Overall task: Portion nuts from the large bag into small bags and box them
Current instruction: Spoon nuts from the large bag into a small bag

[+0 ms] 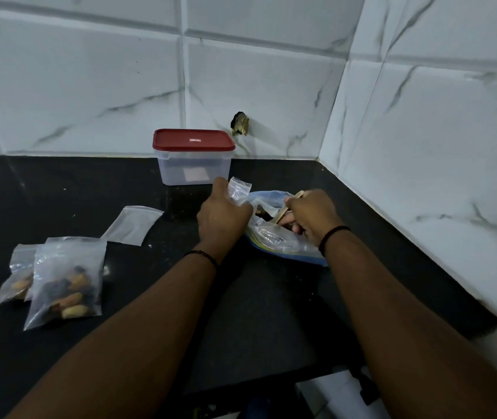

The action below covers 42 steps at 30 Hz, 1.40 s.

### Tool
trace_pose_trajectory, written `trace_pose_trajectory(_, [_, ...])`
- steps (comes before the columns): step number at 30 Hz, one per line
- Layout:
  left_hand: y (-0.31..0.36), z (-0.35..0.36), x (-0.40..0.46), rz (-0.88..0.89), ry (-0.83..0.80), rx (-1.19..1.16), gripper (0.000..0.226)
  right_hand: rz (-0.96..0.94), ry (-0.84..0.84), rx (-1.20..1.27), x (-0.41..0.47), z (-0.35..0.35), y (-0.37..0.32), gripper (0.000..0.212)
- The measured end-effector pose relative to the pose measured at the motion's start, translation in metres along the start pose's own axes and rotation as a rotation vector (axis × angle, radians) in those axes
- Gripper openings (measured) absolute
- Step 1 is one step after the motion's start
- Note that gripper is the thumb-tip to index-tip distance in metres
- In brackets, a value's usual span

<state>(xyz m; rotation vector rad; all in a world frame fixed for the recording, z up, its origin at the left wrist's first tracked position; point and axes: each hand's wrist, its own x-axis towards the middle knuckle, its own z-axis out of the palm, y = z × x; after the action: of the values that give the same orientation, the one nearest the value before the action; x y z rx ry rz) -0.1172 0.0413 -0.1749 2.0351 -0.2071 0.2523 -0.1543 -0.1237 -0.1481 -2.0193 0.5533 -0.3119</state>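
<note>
Left hand grips small bag; right hand just beside, holding wooden scoop inside large bag.

Just beyond the left hand stands the box with its red lid on, against the tiled wall; between them is only a narrow strip of counter. To the right of the right hand the counter is bare up to the side wall. Left of the left hand lies an empty small bag, and nearer the person two filled bags. Between the forearms the counter is open.
</note>
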Motion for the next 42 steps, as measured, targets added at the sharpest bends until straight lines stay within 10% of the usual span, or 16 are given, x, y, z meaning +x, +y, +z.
trace_pose_trajectory(23, [0.000, -0.003, -0.004, 0.041, 0.029, -0.166, 0.040, 0.233, 0.079, 0.509, -0.025, -0.021, -0.040, 0.021])
trace_pose_trajectory(34, [0.004, -0.008, -0.006, 0.126, 0.105, -0.205, 0.042, -0.101, 0.059, 0.403, -0.034, -0.027, -0.118, 0.012])
trace_pose_trajectory(42, [0.003, -0.008, -0.004, 0.148, 0.127, -0.227, 0.043, -0.612, 0.213, -0.214, -0.039, -0.002, -0.119, 0.022])
